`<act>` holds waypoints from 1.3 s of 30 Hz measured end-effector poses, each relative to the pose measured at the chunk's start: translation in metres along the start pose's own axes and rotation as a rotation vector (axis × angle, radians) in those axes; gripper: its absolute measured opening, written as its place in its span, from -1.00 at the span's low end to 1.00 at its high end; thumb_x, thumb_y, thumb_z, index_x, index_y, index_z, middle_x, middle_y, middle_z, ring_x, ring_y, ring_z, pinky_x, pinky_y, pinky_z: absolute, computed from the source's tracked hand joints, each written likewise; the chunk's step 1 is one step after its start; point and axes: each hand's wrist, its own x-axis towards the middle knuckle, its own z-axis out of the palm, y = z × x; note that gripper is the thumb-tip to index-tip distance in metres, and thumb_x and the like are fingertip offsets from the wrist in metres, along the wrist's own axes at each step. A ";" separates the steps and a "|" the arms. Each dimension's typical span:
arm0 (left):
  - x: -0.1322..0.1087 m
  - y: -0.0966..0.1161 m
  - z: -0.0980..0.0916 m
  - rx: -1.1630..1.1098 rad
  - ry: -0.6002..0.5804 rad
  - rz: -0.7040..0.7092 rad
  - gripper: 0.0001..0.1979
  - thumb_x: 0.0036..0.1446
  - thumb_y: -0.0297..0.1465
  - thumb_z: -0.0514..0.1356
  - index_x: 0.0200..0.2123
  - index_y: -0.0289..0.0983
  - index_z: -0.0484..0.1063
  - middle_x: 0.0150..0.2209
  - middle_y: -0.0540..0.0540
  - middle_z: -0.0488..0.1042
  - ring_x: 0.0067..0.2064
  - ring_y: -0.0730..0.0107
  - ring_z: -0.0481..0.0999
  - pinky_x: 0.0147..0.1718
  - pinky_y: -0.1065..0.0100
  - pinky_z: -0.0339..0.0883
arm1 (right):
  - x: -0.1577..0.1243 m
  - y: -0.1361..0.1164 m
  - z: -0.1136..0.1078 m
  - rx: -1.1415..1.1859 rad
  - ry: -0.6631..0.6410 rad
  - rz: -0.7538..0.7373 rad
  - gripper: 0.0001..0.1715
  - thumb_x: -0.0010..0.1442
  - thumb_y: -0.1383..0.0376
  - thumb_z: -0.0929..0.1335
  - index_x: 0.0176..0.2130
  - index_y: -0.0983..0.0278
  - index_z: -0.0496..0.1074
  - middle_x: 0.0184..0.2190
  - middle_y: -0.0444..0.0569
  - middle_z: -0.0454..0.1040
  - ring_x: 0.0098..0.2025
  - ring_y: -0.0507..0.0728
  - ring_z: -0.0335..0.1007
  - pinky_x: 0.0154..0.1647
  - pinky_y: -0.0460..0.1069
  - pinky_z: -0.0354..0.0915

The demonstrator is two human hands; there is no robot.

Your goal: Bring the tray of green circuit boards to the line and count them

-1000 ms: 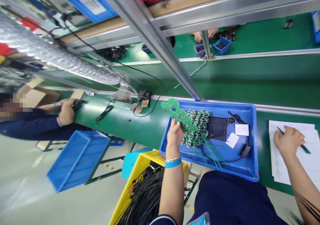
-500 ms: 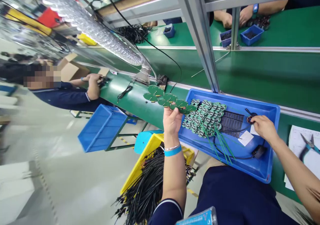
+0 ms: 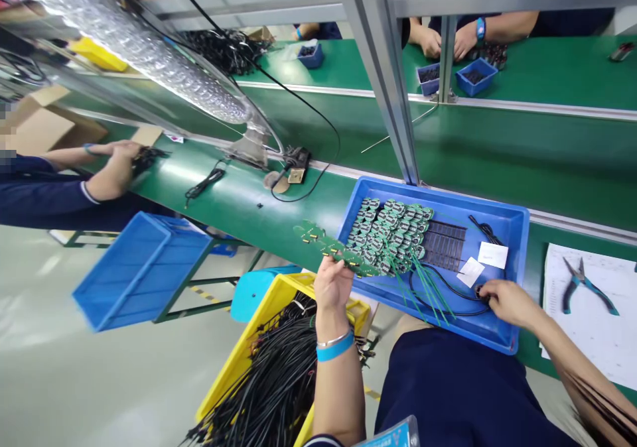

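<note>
Board strip [image 3: 332, 251] lowered off tray [image 3: 519, 268] edge, held pinched in left hand [image 3: 332, 284] fingers. Right hand [image 3: 503, 300] moved to cable plug [image 3: 478, 293] at tray front, fingers closed on it.

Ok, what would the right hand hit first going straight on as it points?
Right hand: probably the black cable right ahead in the blue plastic tray, then thin green ties; depth unclear.

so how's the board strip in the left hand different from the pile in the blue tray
The strip is one row of joined discs, held in the air by the left hand; the pile is many overlapping boards lying in the blue tray. Both are green round boards.
</note>
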 end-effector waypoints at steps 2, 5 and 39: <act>-0.003 -0.003 -0.006 0.011 0.013 -0.019 -0.71 -0.27 -0.38 0.39 -0.39 -0.27 0.45 -0.42 -0.03 0.51 -0.36 0.34 0.52 -0.34 0.33 0.46 | 0.024 0.012 -0.010 -0.060 -0.001 0.071 -0.71 0.09 0.48 0.33 -0.17 0.24 0.48 -0.14 -0.09 0.49 -0.11 0.06 0.40 -0.04 -0.01 0.35; -0.005 -0.011 -0.014 0.027 0.038 -0.043 -0.72 -0.26 -0.41 0.36 -0.37 -0.27 0.45 -0.44 -0.01 0.50 -0.40 0.37 0.50 -0.38 0.34 0.46 | 0.052 0.021 -0.019 -0.167 0.033 0.197 -0.72 0.25 0.33 0.33 -0.02 0.31 0.38 0.00 0.06 0.37 0.01 0.15 0.32 0.03 0.13 0.31; 0.114 -0.035 -0.067 0.574 0.119 -0.349 -0.83 -0.01 -0.33 0.22 -0.49 -0.33 0.43 -0.63 0.00 0.38 -0.55 0.43 0.36 -0.54 0.42 0.19 | 0.193 -0.204 0.060 0.678 0.166 0.613 -0.15 0.07 0.14 0.40 0.22 0.37 0.07 0.09 0.23 0.31 0.12 0.33 0.25 0.19 0.26 0.13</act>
